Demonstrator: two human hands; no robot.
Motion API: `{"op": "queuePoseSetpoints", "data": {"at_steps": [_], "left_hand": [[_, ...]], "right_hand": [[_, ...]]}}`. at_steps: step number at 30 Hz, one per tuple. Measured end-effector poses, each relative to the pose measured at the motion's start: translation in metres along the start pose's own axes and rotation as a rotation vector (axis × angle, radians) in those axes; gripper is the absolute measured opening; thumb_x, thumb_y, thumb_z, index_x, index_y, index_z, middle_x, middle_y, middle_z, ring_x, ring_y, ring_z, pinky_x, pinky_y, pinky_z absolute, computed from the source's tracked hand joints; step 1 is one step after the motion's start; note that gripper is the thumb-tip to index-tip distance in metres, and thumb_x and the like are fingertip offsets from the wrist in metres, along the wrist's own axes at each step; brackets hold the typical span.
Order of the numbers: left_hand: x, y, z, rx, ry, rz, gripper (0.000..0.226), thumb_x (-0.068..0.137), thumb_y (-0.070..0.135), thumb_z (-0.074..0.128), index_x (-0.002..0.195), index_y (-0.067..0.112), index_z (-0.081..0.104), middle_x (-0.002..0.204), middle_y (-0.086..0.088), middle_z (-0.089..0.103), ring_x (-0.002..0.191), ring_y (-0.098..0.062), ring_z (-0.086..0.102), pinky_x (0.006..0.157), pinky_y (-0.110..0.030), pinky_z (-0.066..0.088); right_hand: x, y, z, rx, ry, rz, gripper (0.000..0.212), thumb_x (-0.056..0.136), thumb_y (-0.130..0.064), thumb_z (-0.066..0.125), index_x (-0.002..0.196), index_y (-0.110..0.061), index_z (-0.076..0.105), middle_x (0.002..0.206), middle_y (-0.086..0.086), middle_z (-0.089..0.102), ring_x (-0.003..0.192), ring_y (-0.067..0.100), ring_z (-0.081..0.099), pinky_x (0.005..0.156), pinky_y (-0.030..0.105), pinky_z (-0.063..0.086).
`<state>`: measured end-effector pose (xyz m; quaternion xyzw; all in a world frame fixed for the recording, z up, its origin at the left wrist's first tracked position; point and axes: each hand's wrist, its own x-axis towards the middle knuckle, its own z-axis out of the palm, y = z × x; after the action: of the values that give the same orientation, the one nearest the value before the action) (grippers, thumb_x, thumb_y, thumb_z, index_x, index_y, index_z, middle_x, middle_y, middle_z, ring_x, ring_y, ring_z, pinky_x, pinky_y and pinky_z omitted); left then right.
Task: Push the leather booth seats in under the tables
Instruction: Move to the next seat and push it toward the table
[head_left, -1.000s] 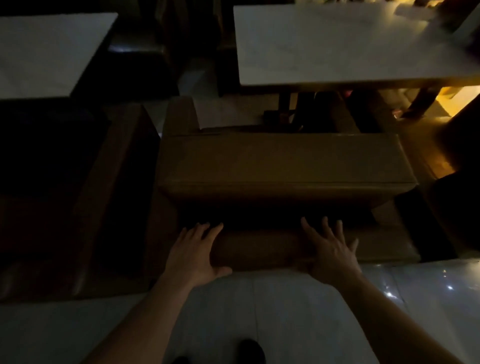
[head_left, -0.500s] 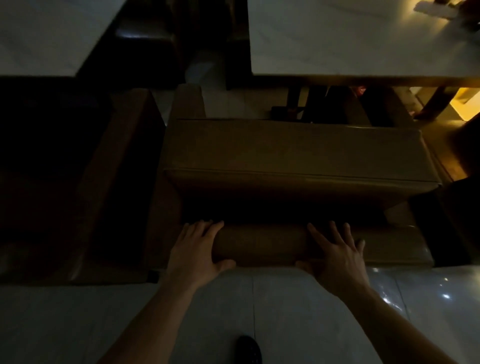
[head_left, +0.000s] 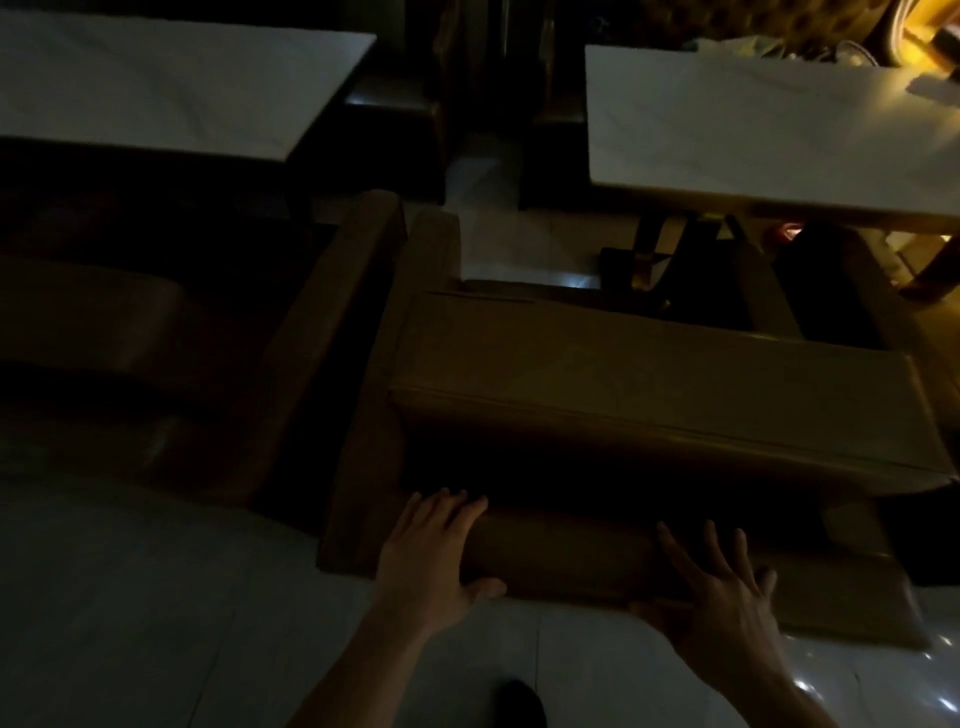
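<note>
The brown leather seat (head_left: 649, 395) is pressed at its back rail by the left hand (head_left: 434, 558) and right hand (head_left: 727, 603), fingers spread flat — its cushion stands short of the white table (head_left: 769, 135), so pushing is judged unfinished.

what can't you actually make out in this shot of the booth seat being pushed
All in the head view:
- Left booth seat: too dark to tell its shape or how far in it sits.
- Right table: cut off by the right edge; the things at its far corner are blurred.
- Under that table: the legs and base are lost in shadow.
- Left hand and right hand on the backrest: the palms are hidden, so push force is unknowable.
- Shoe: cut off by the bottom edge.
</note>
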<state>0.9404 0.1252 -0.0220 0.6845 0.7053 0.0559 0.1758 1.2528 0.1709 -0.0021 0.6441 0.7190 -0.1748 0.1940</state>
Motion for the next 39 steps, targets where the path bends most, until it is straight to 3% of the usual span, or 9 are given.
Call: {"op": "queuePoseSetpoints", "data": {"at_steps": [4, 12, 20, 27, 39], "left_hand": [[-0.017, -0.016, 0.000, -0.009, -0.008, 0.001, 0.097, 0.070, 0.082, 0.053, 0.152, 0.043, 0.018, 0.159, 0.014, 0.023, 0.148, -0.012, 0.010, 0.120, -0.032, -0.008], [-0.002, -0.031, 0.005, -0.006, -0.053, 0.042, 0.099, 0.074, 0.077, 0.057, 0.154, 0.042, 0.010, 0.162, 0.016, 0.012, 0.150, -0.011, -0.001, 0.118, -0.033, -0.013], [0.045, -0.041, -0.006, -0.017, -0.013, 0.039, 0.100, 0.073, 0.078, 0.057, 0.154, 0.041, 0.013, 0.162, 0.014, 0.015, 0.150, -0.012, 0.001, 0.120, -0.035, -0.009], [0.080, -0.039, -0.006, -0.022, 0.047, 0.050, 0.098, 0.073, 0.079, 0.057, 0.154, 0.039, 0.017, 0.162, 0.011, 0.020, 0.150, -0.014, 0.005, 0.121, -0.037, -0.007], [0.067, -0.027, -0.002, -0.033, 0.089, 0.009, 0.096, 0.076, 0.076, 0.058, 0.154, 0.036, 0.019, 0.161, 0.009, 0.022, 0.150, -0.015, 0.007, 0.122, -0.041, -0.001]], "right_hand": [[-0.014, -0.018, 0.010, 0.010, -0.023, 0.016, 0.099, 0.072, -0.090, 0.033, 0.137, -0.050, -0.030, 0.163, 0.008, -0.021, 0.147, 0.041, -0.021, 0.118, 0.066, 0.009], [-0.001, -0.026, 0.006, -0.022, -0.055, 0.059, 0.105, 0.068, -0.093, 0.037, 0.140, -0.053, -0.028, 0.164, 0.006, -0.021, 0.148, 0.041, -0.020, 0.118, 0.065, 0.012], [0.043, -0.030, -0.009, -0.012, -0.010, 0.034, 0.100, 0.067, -0.095, 0.030, 0.136, -0.054, -0.031, 0.164, 0.006, -0.019, 0.148, 0.041, -0.019, 0.116, 0.067, 0.011], [0.072, -0.023, -0.027, -0.017, 0.034, -0.001, 0.099, 0.067, -0.092, 0.024, 0.145, -0.051, -0.021, 0.164, 0.007, -0.018, 0.148, 0.041, -0.019, 0.116, 0.066, 0.008], [0.065, -0.014, -0.021, 0.007, 0.085, -0.035, 0.098, 0.070, -0.089, 0.025, 0.150, -0.049, -0.014, 0.165, 0.005, -0.011, 0.149, 0.038, -0.016, 0.117, 0.063, 0.007]]}}
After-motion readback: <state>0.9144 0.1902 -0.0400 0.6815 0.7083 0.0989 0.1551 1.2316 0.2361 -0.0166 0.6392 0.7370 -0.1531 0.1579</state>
